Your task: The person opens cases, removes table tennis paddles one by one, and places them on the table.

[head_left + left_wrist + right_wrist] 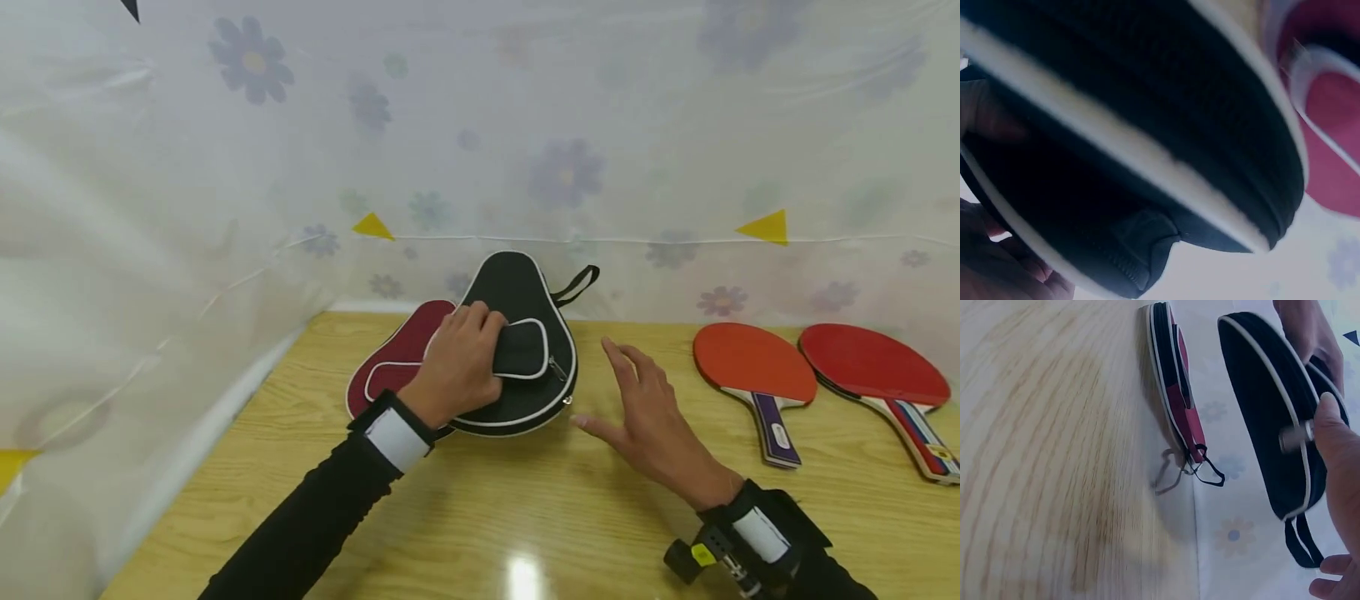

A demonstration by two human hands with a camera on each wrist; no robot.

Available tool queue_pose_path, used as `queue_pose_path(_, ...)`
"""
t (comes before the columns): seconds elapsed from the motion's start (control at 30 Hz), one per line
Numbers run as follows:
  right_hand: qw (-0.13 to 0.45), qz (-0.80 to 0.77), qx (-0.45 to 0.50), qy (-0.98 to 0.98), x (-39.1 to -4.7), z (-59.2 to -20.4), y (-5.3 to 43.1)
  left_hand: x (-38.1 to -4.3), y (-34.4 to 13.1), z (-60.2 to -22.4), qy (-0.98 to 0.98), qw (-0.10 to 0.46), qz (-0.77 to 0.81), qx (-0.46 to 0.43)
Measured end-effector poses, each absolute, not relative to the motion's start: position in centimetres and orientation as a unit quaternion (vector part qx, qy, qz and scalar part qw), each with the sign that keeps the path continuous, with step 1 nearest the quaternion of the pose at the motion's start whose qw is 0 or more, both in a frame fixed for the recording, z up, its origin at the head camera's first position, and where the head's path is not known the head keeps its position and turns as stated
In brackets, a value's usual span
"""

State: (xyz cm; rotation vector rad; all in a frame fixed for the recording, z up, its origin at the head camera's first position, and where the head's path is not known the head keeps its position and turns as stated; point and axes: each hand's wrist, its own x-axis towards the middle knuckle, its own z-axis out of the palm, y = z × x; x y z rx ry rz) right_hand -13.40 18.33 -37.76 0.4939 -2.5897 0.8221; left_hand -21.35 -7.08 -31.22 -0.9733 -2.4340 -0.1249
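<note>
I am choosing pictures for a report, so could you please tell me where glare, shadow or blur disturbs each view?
Head view: a bright glare spot on the table, near the bottom edge; left wrist: black case dark and soft, background pale; right wrist: zip pull blurred, a soft shadow beside the red case.

Your black case [512, 287] and maroon case [401, 343] are white-trimmed, plus you've got an orange paddle [753, 358], red paddle [873, 362], yellowish woodgrain desk [585, 525], purple-flowered sheet [465, 92].
</note>
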Motion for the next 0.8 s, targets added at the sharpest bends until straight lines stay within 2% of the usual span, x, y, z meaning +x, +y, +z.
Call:
queue_pose_path(0.17, 0.209, 0.299, 0.173, -0.915, -13.4, -38.0, 18.6, -20.3, -3.6, -32.5, -0.885, 0.260, -0.024, -0.384)
queue_pose_path(0.4, 0.214, 0.286, 0.170, -0.919, -13.4, -38.5, 19.1, -19.1, 0.2, -34.1, -0.893, 0.222, 0.014, -0.391)
queue_pose_path(0.63, 0.171, 0.272, 0.154, -0.935, -13.4, -39.6, 19.7, -18.8, 2.0, -36.0, -0.908, 0.173, 0.036, -0.381)
queue_pose_path(0.8, 0.141, 0.270, 0.159, -0.939, -13.5, -40.0, 19.7, -18.9, 2.2, -36.9, -0.908, 0.176, 0.046, -0.378)
